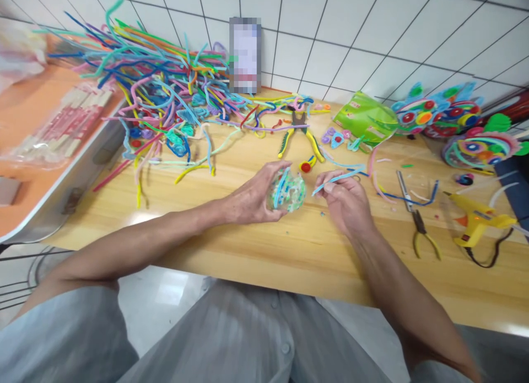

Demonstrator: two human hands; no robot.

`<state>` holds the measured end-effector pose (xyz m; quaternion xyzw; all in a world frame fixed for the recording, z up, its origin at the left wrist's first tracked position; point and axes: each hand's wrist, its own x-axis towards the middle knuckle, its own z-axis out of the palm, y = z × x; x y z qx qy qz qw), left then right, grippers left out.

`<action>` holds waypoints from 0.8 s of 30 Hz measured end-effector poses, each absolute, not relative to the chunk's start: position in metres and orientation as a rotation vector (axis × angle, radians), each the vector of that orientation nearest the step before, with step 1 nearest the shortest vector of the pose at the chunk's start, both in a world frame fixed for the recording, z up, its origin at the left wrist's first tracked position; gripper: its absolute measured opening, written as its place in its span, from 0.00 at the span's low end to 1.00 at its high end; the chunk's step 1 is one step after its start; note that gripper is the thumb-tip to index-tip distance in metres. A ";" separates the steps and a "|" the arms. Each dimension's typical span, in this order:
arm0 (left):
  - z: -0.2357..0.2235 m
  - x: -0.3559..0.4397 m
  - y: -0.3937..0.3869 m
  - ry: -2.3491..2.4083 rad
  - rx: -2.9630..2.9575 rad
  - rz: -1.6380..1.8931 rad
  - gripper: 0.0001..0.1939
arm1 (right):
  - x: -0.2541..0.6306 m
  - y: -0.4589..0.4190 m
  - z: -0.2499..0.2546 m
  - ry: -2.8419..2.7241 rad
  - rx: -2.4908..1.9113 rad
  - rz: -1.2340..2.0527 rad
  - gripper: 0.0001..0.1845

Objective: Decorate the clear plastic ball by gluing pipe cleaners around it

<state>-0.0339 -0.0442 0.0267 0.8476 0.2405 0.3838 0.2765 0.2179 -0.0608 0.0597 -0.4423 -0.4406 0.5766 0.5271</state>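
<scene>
My left hand point(266, 193) is wrapped round a clear rounded container point(295, 194) with blue and green bits showing and a light blue strip across it. In my right hand point(347, 204), a light blue pipe cleaner point(336, 179) is pinched between thumb and fingers, its short end pointing toward the container. The two hands are a small gap apart above the wooden table point(248, 251). Just beyond them lies a red and yellow coiled disc point(306, 166), close to the yellow-handled pliers point(298, 135).
A big heap of coloured pipe cleaners point(165, 91) spreads at the back left beside a propped, blurred phone point(245, 55). To the right lie a green packet point(366, 118), decorated pieces point(475, 146), a second pair of pliers point(420, 228) and a yellow glue gun point(481, 217).
</scene>
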 end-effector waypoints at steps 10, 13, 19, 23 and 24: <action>0.024 -0.022 -0.036 0.736 2.252 1.065 0.44 | 0.216 -0.065 0.056 -1.116 -1.030 1.359 0.07; 0.015 -0.021 -0.032 0.657 2.260 1.042 0.52 | 0.217 -0.062 0.054 -1.086 -1.038 1.358 0.06; 0.002 -0.015 -0.024 0.675 2.351 1.124 0.51 | 0.219 -0.059 0.051 -1.055 -1.026 1.323 0.06; 0.009 -0.011 -0.027 0.667 2.317 1.099 0.49 | 0.220 -0.061 0.057 -1.144 -1.031 1.245 0.06; 0.012 -0.011 -0.028 0.667 2.305 1.088 0.48 | 0.221 -0.062 0.059 -1.188 -1.026 1.209 0.05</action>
